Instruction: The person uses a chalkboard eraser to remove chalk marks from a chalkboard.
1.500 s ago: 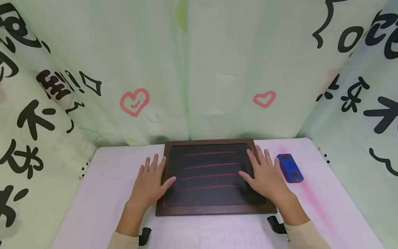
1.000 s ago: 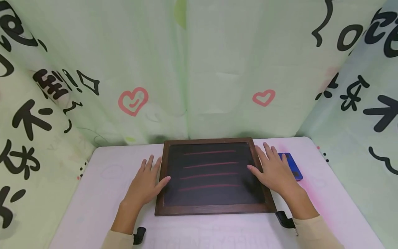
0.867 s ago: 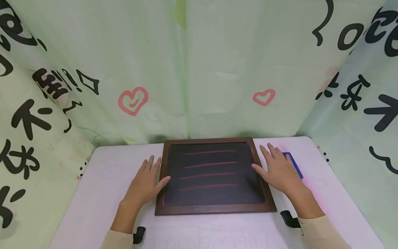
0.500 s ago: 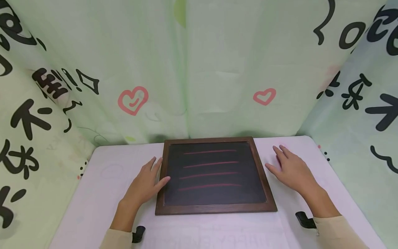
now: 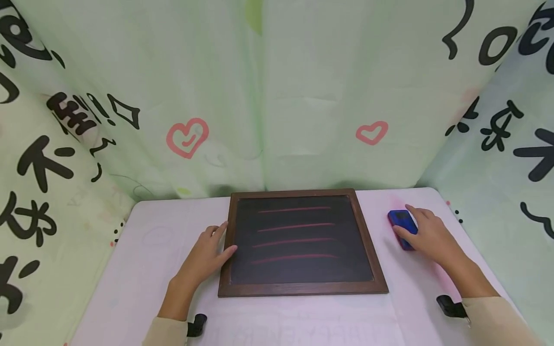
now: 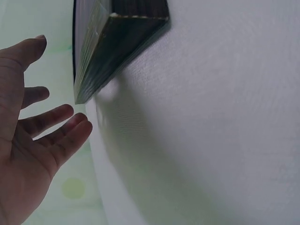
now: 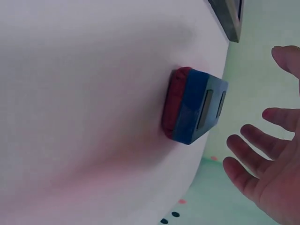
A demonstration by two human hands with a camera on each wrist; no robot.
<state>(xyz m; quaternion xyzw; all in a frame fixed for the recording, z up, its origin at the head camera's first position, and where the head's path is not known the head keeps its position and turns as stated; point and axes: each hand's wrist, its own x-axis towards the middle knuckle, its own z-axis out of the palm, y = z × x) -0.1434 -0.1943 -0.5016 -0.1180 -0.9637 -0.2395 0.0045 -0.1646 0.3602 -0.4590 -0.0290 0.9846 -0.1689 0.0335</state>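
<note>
A small chalkboard (image 5: 303, 271) in a brown wooden frame lies flat on the white table, with several pinkish-red lines across it. At its left edge is my left hand (image 5: 203, 259), fingers loosely bent and thumb over the frame; in the left wrist view the frame's corner (image 6: 136, 28) stands beside the spread fingers. To the right of the board lies a blue chalkboard eraser (image 5: 402, 218) with a red underside. My right hand (image 5: 433, 238) hovers over its right side, thumb and fingers spread; the right wrist view shows a gap between this hand (image 7: 276, 168) and the eraser (image 7: 194, 105).
The white table (image 5: 303, 319) has pink dust smears around the eraser. A pale green curtain (image 5: 303, 158) with hearts and black lettering closes off the back and both sides. Black wrist devices (image 5: 451, 306) sit at both cuffs.
My right hand has moved off the chalkboard's right side, rightward and over to the eraser. The left hand stays at the left edge, its fingers slightly more bent. Board and eraser lie as before.
</note>
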